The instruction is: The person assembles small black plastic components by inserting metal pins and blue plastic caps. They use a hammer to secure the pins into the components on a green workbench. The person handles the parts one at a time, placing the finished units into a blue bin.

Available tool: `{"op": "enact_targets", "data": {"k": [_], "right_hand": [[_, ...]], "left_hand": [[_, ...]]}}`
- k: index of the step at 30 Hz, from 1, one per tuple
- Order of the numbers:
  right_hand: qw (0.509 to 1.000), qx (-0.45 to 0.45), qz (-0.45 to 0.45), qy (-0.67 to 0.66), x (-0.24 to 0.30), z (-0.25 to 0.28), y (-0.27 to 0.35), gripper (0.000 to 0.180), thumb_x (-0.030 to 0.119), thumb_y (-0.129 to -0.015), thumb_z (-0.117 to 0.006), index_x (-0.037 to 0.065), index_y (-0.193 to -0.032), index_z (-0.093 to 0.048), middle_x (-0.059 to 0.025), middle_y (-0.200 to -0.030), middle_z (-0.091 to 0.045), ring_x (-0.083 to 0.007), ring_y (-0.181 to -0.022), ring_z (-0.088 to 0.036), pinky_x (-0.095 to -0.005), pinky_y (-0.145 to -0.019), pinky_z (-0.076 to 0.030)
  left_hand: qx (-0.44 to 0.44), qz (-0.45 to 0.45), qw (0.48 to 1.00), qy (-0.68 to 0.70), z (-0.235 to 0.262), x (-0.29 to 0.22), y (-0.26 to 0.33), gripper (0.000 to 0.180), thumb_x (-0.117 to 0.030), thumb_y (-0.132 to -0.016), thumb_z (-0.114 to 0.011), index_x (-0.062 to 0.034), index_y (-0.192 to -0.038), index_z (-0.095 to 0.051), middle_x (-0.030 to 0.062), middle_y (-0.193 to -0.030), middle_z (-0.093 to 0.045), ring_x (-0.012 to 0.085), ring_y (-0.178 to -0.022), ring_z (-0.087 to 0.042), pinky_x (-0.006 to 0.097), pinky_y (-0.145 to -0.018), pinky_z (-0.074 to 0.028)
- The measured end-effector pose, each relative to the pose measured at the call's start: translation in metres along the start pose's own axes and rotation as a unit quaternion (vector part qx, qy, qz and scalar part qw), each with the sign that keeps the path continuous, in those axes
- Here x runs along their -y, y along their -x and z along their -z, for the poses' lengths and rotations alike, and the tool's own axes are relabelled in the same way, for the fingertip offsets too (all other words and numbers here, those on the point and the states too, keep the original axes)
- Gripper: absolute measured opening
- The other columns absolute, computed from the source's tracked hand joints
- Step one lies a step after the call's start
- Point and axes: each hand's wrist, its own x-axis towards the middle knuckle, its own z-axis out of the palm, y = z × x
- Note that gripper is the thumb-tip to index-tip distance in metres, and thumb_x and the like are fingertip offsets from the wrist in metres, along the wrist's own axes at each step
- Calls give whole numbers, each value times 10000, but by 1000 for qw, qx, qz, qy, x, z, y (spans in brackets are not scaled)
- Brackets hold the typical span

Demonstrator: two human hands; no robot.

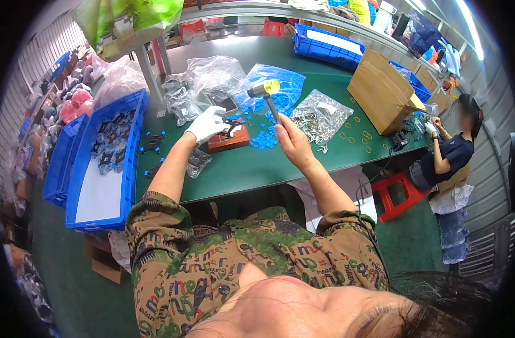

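Note:
My left hand (208, 125), in a white glove, is closed on a small black plastic part (232, 129), steadying it on a reddish-brown block (229, 142). The fingers partly hide the part. My bare right hand (294, 142) grips the handle of a mallet (264, 88), whose head with a yellow face is raised above the table, apart from the block. Small blue pieces (264, 139) lie loose just right of the block, and more fill a clear bag (280, 84) behind. A bag of metal pins (319, 121) spills near my right hand.
Blue trays (134, 163) stand at the left, one holding several black-and-blue assemblies (111, 138). Clear plastic bags (212, 73) lie at the back. Rubber rings (365, 135) and a cardboard box (381, 90) are to the right. A co-worker (457, 146) sits at the table's right end.

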Motion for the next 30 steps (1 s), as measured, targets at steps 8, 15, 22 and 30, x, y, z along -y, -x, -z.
{"op": "enact_targets", "data": {"k": [8,15,22,30], "right_hand": [[1000,7,-24,15,-10,-1,34,384,247,-1051,-592,52,-1382,-573,-205,-1015,-713,-356,-917,-722,-396,-797,-546],[998,3,-58,-1,-25,4,45,409,255,-1055,-583,55,-1412,-561,-192,-981,-706,-310,-884,-720,-379,-799,-541],[999,14,-32,-11,-26,-10,42,393,210,-1062,-577,36,-1414,-564,-19,-780,-597,-103,-684,-577,-280,-642,-494],[998,48,-26,14,-14,-17,-1,393,280,-1051,-590,58,-1375,-568,-189,-911,-697,-337,-823,-710,-409,-743,-541]], "left_hand": [[104,-45,909,-402,43,-24,-14,381,-369,-804,-731,-61,-1027,-748,178,-1002,-732,336,-941,-695,416,-853,-544],[65,-56,874,-478,27,-47,-16,380,-429,-917,-658,-95,-1085,-726,189,-1042,-729,395,-989,-689,465,-887,-533],[-127,-55,954,-265,-6,30,-13,441,-378,-965,-621,-44,-1251,-619,275,-1115,-702,459,-1063,-659,506,-921,-514],[-133,-82,938,-311,-18,25,-5,455,-343,-969,-632,-3,-1269,-597,288,-1022,-699,464,-1000,-656,527,-883,-505]]}}
